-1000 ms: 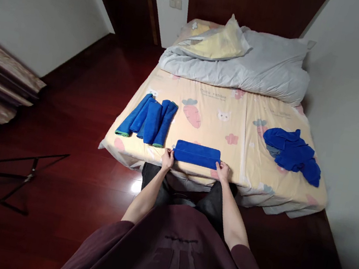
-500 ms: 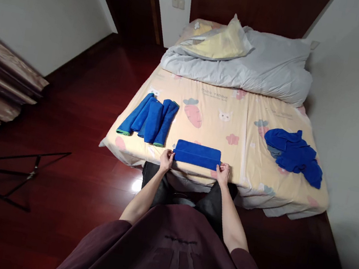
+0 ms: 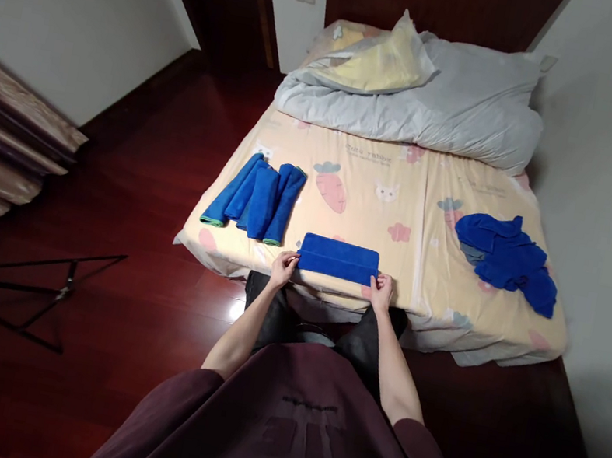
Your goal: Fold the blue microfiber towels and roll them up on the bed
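Observation:
A folded blue towel lies flat at the near edge of the bed. My left hand pinches its near left corner. My right hand pinches its near right corner. Both hands are closed on the cloth. Several rolled blue towels lie side by side on the bed to the left. A loose heap of blue towels sits on the bed's right side.
A grey duvet and a yellow pillow are piled at the head of the bed. A black folding stand lies on the dark red wood floor at left. White walls close in on both sides.
Both hands stay on the folded towel's near corners. The camera has tilted slightly, so the bed sits a little higher and to the right in view.

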Tool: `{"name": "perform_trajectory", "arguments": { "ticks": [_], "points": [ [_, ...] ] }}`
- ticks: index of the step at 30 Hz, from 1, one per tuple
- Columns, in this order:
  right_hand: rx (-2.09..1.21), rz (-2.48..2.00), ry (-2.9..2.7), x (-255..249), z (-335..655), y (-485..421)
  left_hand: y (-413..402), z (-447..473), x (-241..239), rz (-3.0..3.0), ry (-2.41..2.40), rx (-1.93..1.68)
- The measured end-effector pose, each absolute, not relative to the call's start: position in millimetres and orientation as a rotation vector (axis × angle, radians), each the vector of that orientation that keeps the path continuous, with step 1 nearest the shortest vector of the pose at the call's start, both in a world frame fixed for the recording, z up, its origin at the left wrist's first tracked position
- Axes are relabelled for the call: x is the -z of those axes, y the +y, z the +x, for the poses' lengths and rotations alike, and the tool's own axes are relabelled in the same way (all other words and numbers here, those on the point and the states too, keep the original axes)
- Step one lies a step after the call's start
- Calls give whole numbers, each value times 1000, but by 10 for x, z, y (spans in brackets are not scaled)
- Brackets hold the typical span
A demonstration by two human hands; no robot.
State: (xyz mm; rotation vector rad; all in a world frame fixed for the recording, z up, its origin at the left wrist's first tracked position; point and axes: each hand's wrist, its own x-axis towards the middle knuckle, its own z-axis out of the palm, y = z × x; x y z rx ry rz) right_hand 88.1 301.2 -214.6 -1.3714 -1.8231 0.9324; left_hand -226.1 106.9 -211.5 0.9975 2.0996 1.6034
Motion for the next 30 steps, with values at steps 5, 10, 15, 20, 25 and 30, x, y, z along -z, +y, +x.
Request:
{"name": "perform_trajectory", "arguments": {
  "ticks": [5,10,15,20,25,30],
  "points": [
    [-829,-1405,-1936,2089,883,2992,1054,-2243,2100,1050,2150,-1539],
    [-650,-1163,-2209,1928,948,3006,1020,-2211,2089,1202,2171,-1401],
    [-594,-957,-2449,1854,1009,2971,958,-2222,2012,1464,2245,-1214],
    [-636,-922,-2476,1898,1051,2999,979,-2291,1939,1631,2120,-1042],
    [-755,-988,-2430,1968,1047,3093,1054,-2360,1969,1529,2138,-1048],
    [-880,-1135,-2212,2115,980,3165,1099,-2427,2059,1471,2100,-1097]
  ]
}}
